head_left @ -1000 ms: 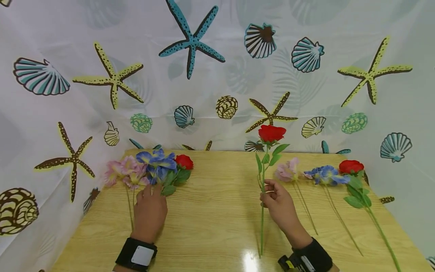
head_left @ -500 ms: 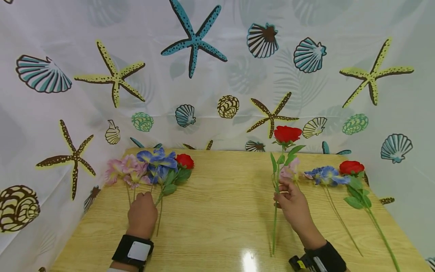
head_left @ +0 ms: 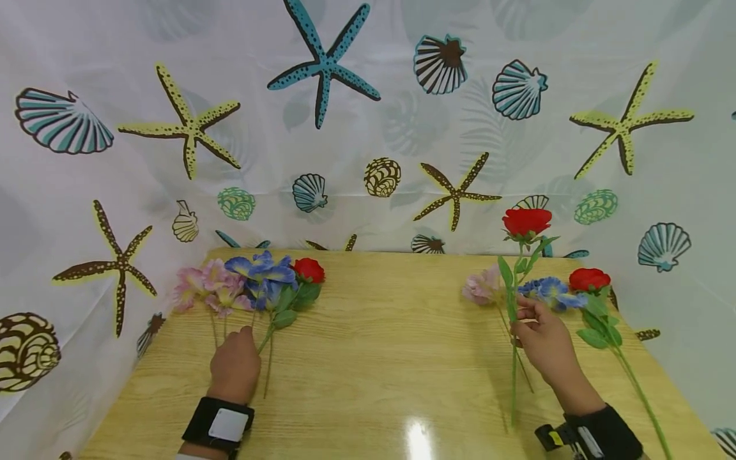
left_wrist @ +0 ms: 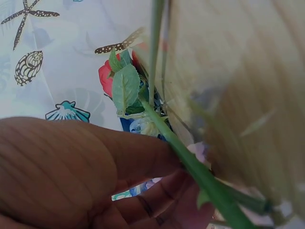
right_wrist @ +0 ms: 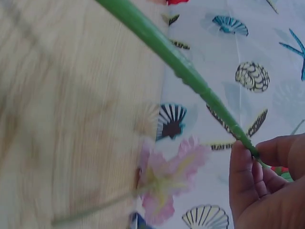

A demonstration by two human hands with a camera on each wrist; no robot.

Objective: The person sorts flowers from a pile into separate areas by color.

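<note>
In the head view my right hand (head_left: 549, 342) pinches a red rose (head_left: 526, 222) by its green stem, holding it upright above the right side of the table. The right wrist view shows that thick stem (right_wrist: 190, 76) between thumb and fingertips. On the left, my left hand (head_left: 236, 364) is low over the tabletop, its thumb and fingers around the stem (left_wrist: 186, 152) of another red rose (head_left: 309, 270). Blue flowers (head_left: 261, 275) and pink flowers (head_left: 213, 284) lie beside that rose, their thin stems passing near the left hand.
On the wooden table (head_left: 368, 358) at the right lie a pink flower (head_left: 484, 285), a blue flower (head_left: 552, 292) partly behind the right hand, and a further red rose (head_left: 589, 279). A curtain (head_left: 368, 128) printed with shells and starfish stands behind the table.
My right hand has carried the upright rose to the right, past the pink flower to before the blue one. My left hand has drawn back from the blooms down to the stem.
</note>
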